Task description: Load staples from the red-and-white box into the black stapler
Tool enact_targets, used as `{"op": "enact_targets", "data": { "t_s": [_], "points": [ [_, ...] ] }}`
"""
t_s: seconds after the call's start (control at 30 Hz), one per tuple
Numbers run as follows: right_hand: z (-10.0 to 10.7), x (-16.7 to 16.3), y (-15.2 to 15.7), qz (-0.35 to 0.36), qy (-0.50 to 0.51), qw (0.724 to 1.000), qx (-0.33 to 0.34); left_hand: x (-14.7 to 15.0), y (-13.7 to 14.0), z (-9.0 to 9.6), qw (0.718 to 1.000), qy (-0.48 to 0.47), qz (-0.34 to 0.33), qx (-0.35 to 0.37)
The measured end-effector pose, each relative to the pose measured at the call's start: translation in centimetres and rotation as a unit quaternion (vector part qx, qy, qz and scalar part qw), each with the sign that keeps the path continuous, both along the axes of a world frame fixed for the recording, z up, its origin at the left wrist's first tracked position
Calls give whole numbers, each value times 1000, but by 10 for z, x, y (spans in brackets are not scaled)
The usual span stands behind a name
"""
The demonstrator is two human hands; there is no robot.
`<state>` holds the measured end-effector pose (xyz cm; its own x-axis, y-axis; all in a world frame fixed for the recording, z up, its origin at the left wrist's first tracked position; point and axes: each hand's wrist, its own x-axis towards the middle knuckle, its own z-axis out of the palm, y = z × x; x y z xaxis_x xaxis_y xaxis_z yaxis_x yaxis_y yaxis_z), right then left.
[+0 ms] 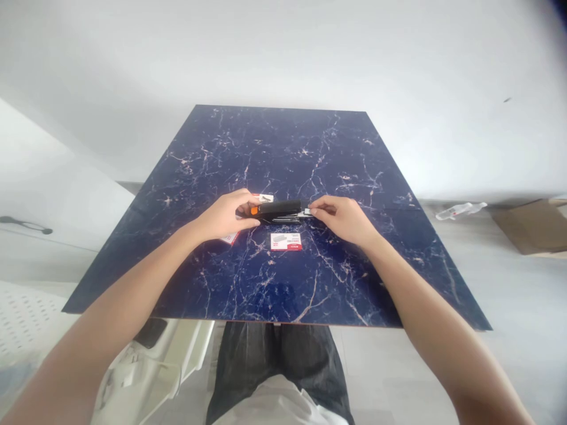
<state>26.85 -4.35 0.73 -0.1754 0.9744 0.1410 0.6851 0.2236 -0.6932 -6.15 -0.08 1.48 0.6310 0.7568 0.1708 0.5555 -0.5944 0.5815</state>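
Note:
A black stapler (280, 208) with an orange part at its left end lies across the middle of the table. My left hand (228, 213) is closed around that orange end, thumb in front and fingers behind. Silvery metal shows along the stapler's lower side and sticks out at its right. There, my right hand (343, 217) pinches a small whitish piece (307, 211) that I cannot make out clearly. Just in front lies a small red-and-white box (286, 241) with a grey staple strip pictured on it. Another red-and-white packet (266, 198) shows behind the stapler, and one (231, 238) is partly under my left hand.
The dark blue marble-patterned table (283, 147) ends close to my body. A brown cardboard box (531, 225) and a clear plastic bottle (460, 210) lie on the floor at right. White furniture (177, 360) stands below the table's front left edge.

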Motion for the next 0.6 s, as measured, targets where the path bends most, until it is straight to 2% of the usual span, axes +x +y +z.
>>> {"op": "enact_targets", "data": {
  "t_s": [0.3, 0.6],
  "points": [
    [8, 3, 0, -7, 49, 998, 23, 0, 0, 1, 1000, 9, 0, 0],
    [9, -2, -4, 67, -44, 994, 67, 1, -1, 1, 1000, 15, 2, -6]
  ]
}}
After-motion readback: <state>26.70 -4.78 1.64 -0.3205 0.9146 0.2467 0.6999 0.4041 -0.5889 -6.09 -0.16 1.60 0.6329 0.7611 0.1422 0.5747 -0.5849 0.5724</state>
